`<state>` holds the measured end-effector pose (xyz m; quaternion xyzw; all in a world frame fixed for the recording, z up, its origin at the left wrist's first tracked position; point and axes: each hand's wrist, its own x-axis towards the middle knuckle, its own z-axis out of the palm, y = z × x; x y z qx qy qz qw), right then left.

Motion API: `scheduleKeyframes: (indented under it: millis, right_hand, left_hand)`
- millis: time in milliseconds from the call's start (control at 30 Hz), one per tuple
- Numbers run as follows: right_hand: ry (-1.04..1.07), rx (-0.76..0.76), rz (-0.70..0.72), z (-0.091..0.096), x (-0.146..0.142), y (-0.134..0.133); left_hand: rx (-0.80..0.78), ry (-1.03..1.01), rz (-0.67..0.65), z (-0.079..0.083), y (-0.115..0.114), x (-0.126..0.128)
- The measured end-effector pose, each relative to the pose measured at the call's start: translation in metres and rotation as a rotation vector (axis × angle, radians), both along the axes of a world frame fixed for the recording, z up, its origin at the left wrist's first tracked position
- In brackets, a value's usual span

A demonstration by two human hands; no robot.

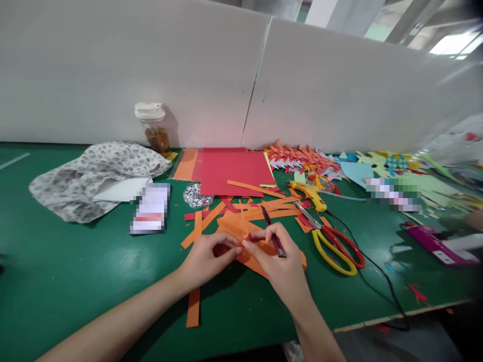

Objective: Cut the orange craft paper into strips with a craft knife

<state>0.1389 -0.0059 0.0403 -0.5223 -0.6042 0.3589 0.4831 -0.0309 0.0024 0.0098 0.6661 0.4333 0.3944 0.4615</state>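
Between the fingertips of both hands is a thin orange paper strip, its free end pointing up and away. My left hand pinches it from the left, thumb against fingers. My right hand pinches from the right, close to the left fingertips. A slim dark maroon pen-like tool is also tucked among the right fingers; whether it is a pen or a craft knife, I cannot tell. Beneath the hands lies a larger sheet of orange paper. The exact fold at the fingertips is hidden.
Loose orange strips lie around the hands. Scissors and a yellow glue gun with a black cord sit rightward. Red paper, a phone, patterned cloth and a lidded cup stand behind. A purple tool lies right.
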Motion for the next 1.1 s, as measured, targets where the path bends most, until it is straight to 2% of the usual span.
scheduleKeyframes:
  millis: [167, 333, 467, 600, 800, 1100]
  right_hand:
    - [0.083, -0.001, 0.011, -0.011, -0.002, 0.001]
    - [0.101, 0.015, -0.092, -0.018, 0.003, 0.000]
    - [0.039, 0.065, -0.076, -0.018, 0.003, -0.003]
    - [0.009, 0.027, -0.008, -0.017, 0.000, -0.005]
    - [0.008, 0.003, 0.007, -0.019, -0.001, -0.005]
    - [0.010, 0.087, -0.050, -0.019, 0.001, -0.005]
  left_hand:
    - [0.013, 0.068, -0.001, -0.002, 0.000, 0.000]
    - [-0.073, 0.007, -0.014, -0.002, 0.001, 0.000]
    - [-0.058, 0.037, -0.010, -0.001, 0.001, -0.001]
    - [-0.078, 0.018, 0.001, 0.000, 0.001, -0.001]
    - [-0.100, 0.025, -0.031, 0.000, 0.001, -0.002]
    - [-0.154, -0.061, -0.030, -0.003, 0.001, -0.002]
